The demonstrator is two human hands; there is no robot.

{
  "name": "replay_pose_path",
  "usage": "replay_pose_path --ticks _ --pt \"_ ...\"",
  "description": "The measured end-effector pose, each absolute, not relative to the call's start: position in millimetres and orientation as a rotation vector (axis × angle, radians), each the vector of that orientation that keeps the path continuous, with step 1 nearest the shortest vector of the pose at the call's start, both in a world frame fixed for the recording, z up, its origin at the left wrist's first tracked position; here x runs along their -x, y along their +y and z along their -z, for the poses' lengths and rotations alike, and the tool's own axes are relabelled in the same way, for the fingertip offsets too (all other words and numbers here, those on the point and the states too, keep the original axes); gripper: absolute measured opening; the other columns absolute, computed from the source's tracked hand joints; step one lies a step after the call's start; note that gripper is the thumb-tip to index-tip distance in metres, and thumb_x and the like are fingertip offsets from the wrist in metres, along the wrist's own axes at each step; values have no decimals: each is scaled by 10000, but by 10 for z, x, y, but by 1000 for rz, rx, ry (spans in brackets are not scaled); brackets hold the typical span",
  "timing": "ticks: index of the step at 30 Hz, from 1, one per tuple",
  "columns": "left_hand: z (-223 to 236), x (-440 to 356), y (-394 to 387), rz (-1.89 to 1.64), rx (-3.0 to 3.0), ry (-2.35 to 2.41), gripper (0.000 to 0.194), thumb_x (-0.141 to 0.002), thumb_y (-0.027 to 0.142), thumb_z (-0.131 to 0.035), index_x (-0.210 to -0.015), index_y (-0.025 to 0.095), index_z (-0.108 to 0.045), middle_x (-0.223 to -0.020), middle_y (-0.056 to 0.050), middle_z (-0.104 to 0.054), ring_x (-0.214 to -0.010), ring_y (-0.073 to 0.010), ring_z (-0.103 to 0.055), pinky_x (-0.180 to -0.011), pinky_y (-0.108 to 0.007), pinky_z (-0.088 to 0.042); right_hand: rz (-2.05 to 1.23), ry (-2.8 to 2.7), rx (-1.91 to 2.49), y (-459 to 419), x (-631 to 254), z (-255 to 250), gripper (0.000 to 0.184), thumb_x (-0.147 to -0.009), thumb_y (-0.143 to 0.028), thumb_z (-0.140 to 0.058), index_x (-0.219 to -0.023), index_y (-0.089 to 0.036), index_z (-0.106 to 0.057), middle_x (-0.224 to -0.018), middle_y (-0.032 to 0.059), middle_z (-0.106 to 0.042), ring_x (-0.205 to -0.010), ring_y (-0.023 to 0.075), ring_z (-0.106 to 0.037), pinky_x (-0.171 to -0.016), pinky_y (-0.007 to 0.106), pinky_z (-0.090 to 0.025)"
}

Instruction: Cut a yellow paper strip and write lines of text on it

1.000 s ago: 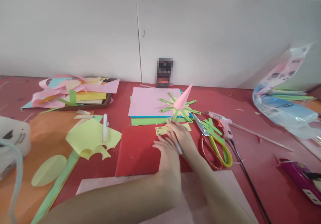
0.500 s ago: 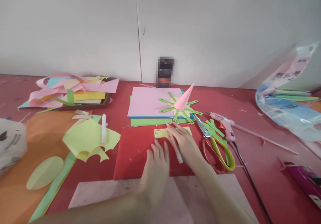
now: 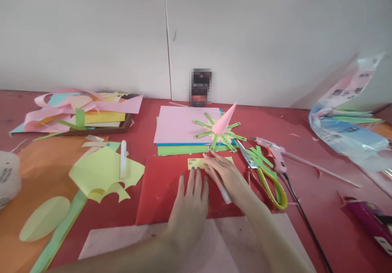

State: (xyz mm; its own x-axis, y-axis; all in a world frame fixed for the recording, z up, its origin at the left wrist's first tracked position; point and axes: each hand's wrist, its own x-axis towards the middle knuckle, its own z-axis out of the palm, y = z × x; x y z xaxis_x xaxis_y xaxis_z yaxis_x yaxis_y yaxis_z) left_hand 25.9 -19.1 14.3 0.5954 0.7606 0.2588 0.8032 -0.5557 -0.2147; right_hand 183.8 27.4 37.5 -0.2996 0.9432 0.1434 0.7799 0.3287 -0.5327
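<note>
On the red sheet (image 3: 157, 191) lies a small yellow paper strip (image 3: 194, 163) with dark handwriting at its left end. My left hand (image 3: 190, 205) rests flat on the sheet, fingers stretched out and open, the middle fingertips at the strip's lower edge. My right hand (image 3: 228, 177) is closed around a pale pen (image 3: 226, 195), over the right part of the strip; the pen's tip is hidden by the fingers. Just beyond stands a pink paper cone (image 3: 225, 120) on a ring of patterned green strips (image 3: 200, 135).
Right of my hands lie scissors (image 3: 271, 185), green paper scraps (image 3: 260, 155) and a pink glue gun (image 3: 277, 156) with a black cord. Leftward are cut yellow-green paper (image 3: 98, 169), a white marker (image 3: 123, 158) and a tray (image 3: 124, 124) of paper strips. A plastic bag (image 3: 343, 136) sits far right.
My left hand's fingers have straightened and lie flatter on the red sheet. My right hand and the pen have shifted slightly. The view has moved a little.
</note>
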Motion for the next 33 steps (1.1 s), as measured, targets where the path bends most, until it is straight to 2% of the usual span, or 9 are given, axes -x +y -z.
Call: replay_pose_path --ticks 6,10,13,18,24,27,30,33 --pt "-163 -267 -180 227 2554 -1252 478 -803 292 -478 -1235 92 -523 -1262 -180 -515 -1209 -350 -420 -958 -519 -377 -562 -2101 1558 301 -1829 -444 349 -892 -218 -392 -1179 -299 -574 -1266 19 -551 -1268 229 -391 -1003 410 -377" --pt "-167 -254 -149 283 2554 -1313 435 -842 300 -429 -1230 129 -529 -1275 -161 -506 -1164 -316 -474 -928 -479 -412 -667 -1975 1546 302 -1842 -398 333 -895 -241 -399 -1169 -291 -582 -1272 45 -537 -1242 237 -426 -974 421 -420" --pt "-168 -224 -116 317 2560 -1335 429 -879 321 -374 -1245 150 -516 -1299 -158 -494 -1167 -294 -480 -913 -450 -426 -759 -1848 1440 308 -1868 -279 301 -890 -266 -424 -1136 -278 -597 -1242 61 -553 -1208 217 -467 -924 368 -479" --pt "-158 -194 -90 345 2582 -1298 452 -901 365 -324 -1232 135 -531 -1246 -158 -547 -1210 -305 -444 -967 -494 -369 -901 -1702 1376 328 -1887 -192 262 -892 -308 -431 -1082 -261 -605 -1223 70 -567 -1178 193 -498 -875 299 -516" --pt "-137 -195 -95 395 2585 -1328 455 -897 370 -348 -1260 143 -501 -1269 -159 -528 -1177 -308 -476 -936 -472 -393 -715 -1707 1459 339 -1810 -358 245 -878 -323 -474 -1077 -255 -602 -1154 42 -618 -1127 192 -539 -968 327 -449" --pt "-125 -180 -91 431 2572 -1310 466 -896 375 -348 -1272 136 -486 -1273 -160 -525 -1178 -302 -475 -937 -467 -389 -674 -1587 1489 322 -1687 -481 254 -890 -332 -455 -1071 -251 -614 -1103 35 -641 -1084 182 -564 -952 308 -451" --pt "-111 -164 -83 448 2561 -1281 460 -895 362 -355 -1271 132 -486 -1266 -154 -533 -1188 -296 -465 -942 -456 -382 -721 -1451 1474 332 -1503 -559 247 -873 -367 -478 -992 -225 -642 -931 41 -687 -954 185 -623 -853 283 -497" --pt "-103 -152 -76 434 2577 -1272 439 -889 350 -366 -1237 131 -520 -1267 -150 -534 -1190 -297 -462 -954 -453 -371 -871 -1395 1475 405 -1345 -525 247 -849 -401 -511 -820 -198 -650 -689 22 -662 -717 164 -644 -665 246 -517"
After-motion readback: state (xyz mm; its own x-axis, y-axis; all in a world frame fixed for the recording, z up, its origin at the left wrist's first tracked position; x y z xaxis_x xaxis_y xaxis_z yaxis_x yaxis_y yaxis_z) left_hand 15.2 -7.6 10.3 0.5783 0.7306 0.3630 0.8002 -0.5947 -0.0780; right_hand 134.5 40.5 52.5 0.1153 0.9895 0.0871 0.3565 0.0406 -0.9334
